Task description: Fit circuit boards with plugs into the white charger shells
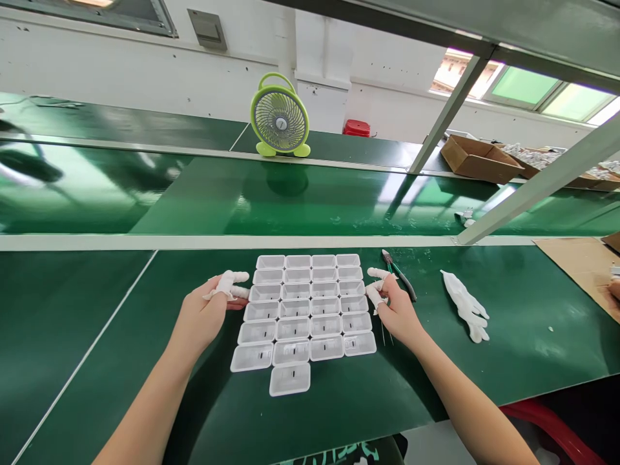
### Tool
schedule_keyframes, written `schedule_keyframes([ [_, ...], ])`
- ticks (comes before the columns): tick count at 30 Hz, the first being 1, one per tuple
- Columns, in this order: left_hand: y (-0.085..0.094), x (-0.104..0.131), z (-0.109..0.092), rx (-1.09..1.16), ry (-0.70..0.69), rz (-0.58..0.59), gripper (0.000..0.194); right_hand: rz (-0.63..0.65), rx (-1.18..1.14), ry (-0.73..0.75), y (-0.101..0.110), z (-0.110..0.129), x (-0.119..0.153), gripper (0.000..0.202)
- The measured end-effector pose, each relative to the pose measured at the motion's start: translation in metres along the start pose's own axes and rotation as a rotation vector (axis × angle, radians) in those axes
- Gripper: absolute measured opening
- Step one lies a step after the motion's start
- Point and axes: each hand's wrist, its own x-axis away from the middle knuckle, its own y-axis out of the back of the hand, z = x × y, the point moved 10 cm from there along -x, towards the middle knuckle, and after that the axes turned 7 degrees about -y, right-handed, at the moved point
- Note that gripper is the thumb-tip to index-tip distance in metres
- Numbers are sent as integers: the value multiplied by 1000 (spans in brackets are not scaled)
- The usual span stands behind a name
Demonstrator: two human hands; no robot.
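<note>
Rows of small white plastic trays (pixel 294 309) lie side by side on the green table, with one more tray (pixel 289 380) touching the front row. Small dark marks show inside many of them. My left hand (pixel 213 307), with white covers on some fingers, is at the left edge of the rows, fingers apart and holding nothing. At the right edge is my right hand (pixel 393 303), also with white finger covers; its fingers are spread beside the trays. Thin wire-like pieces show just under it. Behind that hand lie pliers (pixel 405 281) with dark green handles.
A white glove (pixel 465 305) lies right of my right hand. Beyond the pale rail (pixel 232 243) runs a green belt surface (pixel 320 200), with a green fan (pixel 281 119) behind. Cardboard boxes (pixel 479 159) stand back right. A person's hand (pixel 614 287) shows at the right edge.
</note>
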Motion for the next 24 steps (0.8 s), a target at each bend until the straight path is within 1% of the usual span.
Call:
schedule_keyframes([
  [7, 0, -1, 1, 19, -4, -3, 45, 2, 32, -5, -1, 0, 1, 42],
  [14, -1, 0, -2, 14, -10, 7, 43, 15, 30, 14, -2, 1, 2, 42],
  [20, -2, 1, -3, -4, 1, 11, 44, 16, 57, 20, -4, 0, 2, 37],
  [24, 6, 4, -6, -84, 25, -20, 46, -18, 108, 24, 2, 2, 4, 41],
])
